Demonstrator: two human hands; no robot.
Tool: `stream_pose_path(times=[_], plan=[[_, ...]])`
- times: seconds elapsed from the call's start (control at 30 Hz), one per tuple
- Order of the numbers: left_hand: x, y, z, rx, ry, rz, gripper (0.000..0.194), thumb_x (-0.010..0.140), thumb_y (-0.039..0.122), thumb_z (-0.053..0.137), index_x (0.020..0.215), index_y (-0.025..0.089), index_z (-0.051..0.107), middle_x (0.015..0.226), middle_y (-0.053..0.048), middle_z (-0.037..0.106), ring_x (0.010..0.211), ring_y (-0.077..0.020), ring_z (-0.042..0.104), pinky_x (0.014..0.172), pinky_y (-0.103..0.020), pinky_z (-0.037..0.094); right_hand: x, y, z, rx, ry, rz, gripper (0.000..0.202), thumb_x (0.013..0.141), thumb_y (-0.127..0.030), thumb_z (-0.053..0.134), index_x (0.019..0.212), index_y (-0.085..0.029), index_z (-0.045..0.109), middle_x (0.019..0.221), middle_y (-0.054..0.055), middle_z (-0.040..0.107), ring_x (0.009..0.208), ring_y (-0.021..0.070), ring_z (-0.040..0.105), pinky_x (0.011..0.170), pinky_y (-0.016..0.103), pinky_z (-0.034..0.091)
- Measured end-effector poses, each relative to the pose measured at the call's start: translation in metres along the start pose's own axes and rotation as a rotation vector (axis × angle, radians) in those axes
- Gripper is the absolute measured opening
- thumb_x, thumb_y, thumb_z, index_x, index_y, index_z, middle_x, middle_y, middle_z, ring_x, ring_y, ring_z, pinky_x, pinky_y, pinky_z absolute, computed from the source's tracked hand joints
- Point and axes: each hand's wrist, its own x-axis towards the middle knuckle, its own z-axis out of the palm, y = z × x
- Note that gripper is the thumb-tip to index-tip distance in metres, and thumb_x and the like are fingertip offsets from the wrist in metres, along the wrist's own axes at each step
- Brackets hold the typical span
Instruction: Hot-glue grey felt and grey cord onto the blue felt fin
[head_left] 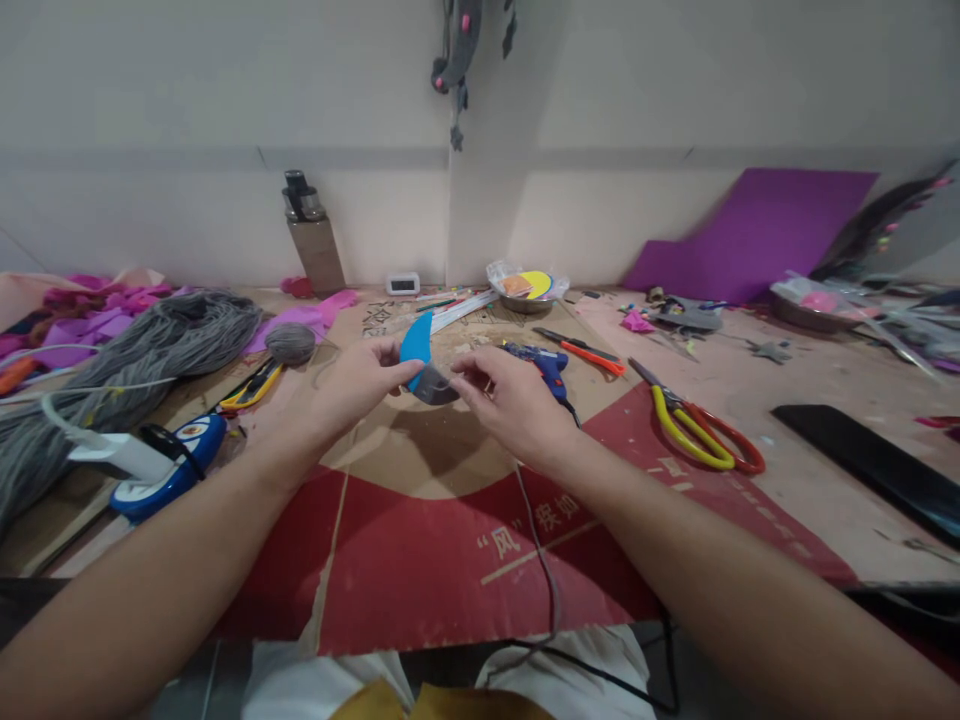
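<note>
A crescent-shaped piece [417, 340] is held up over the cardboard, its upper part bare blue and its lower part covered in grey. My left hand [364, 380] is closed on it, thumb in front and fingers behind. At the crescent's lower right tip, my right hand [510, 395] pinches with thumb and forefinger. A thin grey strand seems to run there, though the fingertips partly hide it. Just beyond my right hand lies a blue hot glue gun [551, 368]. A grey ball of yarn [291, 344] sits to the left of my left hand.
Red and tan cardboard [420, 570] covers the table's middle. Yellow-and-red scissors [694, 430], an orange-handled cutter [592, 355] and a black slab [870, 465] lie rightward. On the left are a grey yarn hank [150, 365], a yellow cutter [255, 385] and a blue power strip [176, 470].
</note>
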Motion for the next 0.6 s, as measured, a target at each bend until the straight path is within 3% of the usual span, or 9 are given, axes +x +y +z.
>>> stream_pose_path(times=[0.17, 0.27, 0.37, 0.47, 0.53, 0.6], plan=[[0.0, 0.002, -0.001, -0.065, 0.122, 0.0, 0.01, 0.068, 0.024, 0.073, 0.073, 0.017, 0.069, 0.066, -0.001, 0.063, 0.054, -0.0107, 0.051, 0.05, -0.021, 0.039, 0.008, 0.007, -0.018, -0.274, 0.025, 0.088, 0.026, 0.093, -0.039, 0.051, 0.089, -0.018, 0.066, 0.094, 0.011, 0.069, 0.092, 0.0241, 0.059, 0.083, 0.038, 0.042], [0.003, -0.002, -0.004, -0.09, 0.21, -0.004, 0.01, 0.066, 0.022, 0.074, 0.069, 0.017, 0.066, 0.062, 0.001, 0.061, 0.053, -0.0101, 0.049, 0.049, -0.021, 0.036, 0.014, 0.017, -0.041, -0.548, 0.032, 0.262, 0.032, 0.092, -0.042, 0.049, 0.093, -0.015, 0.067, 0.099, 0.017, 0.068, 0.097, 0.0293, 0.061, 0.082, 0.041, 0.043], [0.006, -0.006, -0.007, -0.105, 0.259, -0.005, 0.012, 0.064, 0.022, 0.074, 0.066, 0.017, 0.064, 0.058, 0.002, 0.057, 0.052, -0.0089, 0.047, 0.049, -0.021, 0.034, 0.016, 0.032, -0.058, -0.748, -0.161, 0.522, 0.045, 0.09, -0.049, 0.047, 0.094, -0.01, 0.069, 0.098, 0.024, 0.069, 0.094, 0.0334, 0.064, 0.077, 0.041, 0.045], [0.007, -0.007, -0.007, -0.113, 0.27, -0.015, 0.013, 0.065, 0.021, 0.074, 0.065, 0.017, 0.062, 0.058, 0.003, 0.057, 0.051, -0.0077, 0.046, 0.049, -0.021, 0.034, 0.015, 0.048, -0.061, -0.804, -0.409, 0.59, 0.049, 0.087, -0.052, 0.049, 0.092, -0.009, 0.072, 0.096, 0.024, 0.07, 0.092, 0.034, 0.067, 0.075, 0.04, 0.047], [0.007, -0.009, -0.008, -0.127, 0.261, -0.025, 0.014, 0.067, 0.023, 0.074, 0.066, 0.017, 0.061, 0.058, 0.003, 0.056, 0.049, -0.0068, 0.045, 0.047, -0.021, 0.033, 0.013, 0.058, -0.057, -0.779, -0.444, 0.575, 0.039, 0.083, -0.045, 0.055, 0.09, -0.01, 0.071, 0.093, 0.023, 0.07, 0.087, 0.0325, 0.067, 0.071, 0.038, 0.048], [0.009, -0.012, -0.008, -0.146, 0.245, -0.038, 0.016, 0.067, 0.024, 0.075, 0.067, 0.017, 0.06, 0.059, 0.002, 0.057, 0.046, -0.0065, 0.045, 0.045, -0.021, 0.034, 0.012, 0.066, -0.051, -0.709, -0.351, 0.642, 0.03, 0.078, -0.035, 0.06, 0.09, -0.01, 0.07, 0.086, 0.021, 0.07, 0.077, 0.0305, 0.067, 0.064, 0.037, 0.048]])
